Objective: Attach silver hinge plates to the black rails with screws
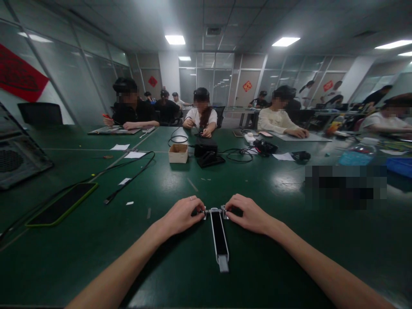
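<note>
Straight ahead on the green table lies a slim silver-framed device with a black strip (219, 236) along its length and a grey block at its near end. At its far end a short crossbar carries a small shiny metal piece on either side. My left hand (185, 213) pinches the left metal piece (204, 212) between thumb and fingers, and a ring shows on one finger. My right hand (246, 212) is closed in a pinch on the right metal piece (225, 213). The fingertips partly cover both pieces.
Left of my arms lie a phone in a green case (62, 205) and a black cable (128, 178). Farther back stand a small open box (178, 154) and a black device (206, 148). A blue tray (399, 166) is at right. Several people sit across the table.
</note>
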{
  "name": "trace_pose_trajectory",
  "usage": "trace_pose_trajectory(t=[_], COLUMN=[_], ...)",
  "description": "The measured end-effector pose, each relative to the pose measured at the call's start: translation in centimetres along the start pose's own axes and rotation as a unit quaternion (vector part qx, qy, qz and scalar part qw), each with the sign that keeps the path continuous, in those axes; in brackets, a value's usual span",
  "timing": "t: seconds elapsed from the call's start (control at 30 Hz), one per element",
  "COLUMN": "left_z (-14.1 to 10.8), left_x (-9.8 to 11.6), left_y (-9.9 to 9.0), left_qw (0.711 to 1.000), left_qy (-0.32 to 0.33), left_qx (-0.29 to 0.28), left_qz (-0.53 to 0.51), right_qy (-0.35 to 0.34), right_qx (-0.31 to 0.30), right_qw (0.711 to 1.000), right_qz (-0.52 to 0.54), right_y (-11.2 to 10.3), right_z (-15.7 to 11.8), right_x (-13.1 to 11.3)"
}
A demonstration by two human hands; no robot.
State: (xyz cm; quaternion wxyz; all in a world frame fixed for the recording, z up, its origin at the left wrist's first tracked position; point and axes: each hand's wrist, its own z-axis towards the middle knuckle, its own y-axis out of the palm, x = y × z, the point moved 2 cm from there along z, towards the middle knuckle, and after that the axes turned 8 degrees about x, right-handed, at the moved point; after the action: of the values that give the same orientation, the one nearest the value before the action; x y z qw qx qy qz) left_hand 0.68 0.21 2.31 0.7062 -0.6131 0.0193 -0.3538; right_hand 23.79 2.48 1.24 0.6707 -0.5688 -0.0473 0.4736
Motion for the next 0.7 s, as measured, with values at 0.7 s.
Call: trace_pose_trajectory(t=[0.7], left_z=[0.13], left_x=[-0.22], left_y=[0.28], left_qw=[1.000], left_qy=[0.008], left_qx=[0.007], left_qz=[-0.002], right_qy=[-0.004], right_qx=[0.002], right_qw=[1.000], right_qz=[-0.004], right_y=[0.07], right_z=[0.07], right_x=[0.06])
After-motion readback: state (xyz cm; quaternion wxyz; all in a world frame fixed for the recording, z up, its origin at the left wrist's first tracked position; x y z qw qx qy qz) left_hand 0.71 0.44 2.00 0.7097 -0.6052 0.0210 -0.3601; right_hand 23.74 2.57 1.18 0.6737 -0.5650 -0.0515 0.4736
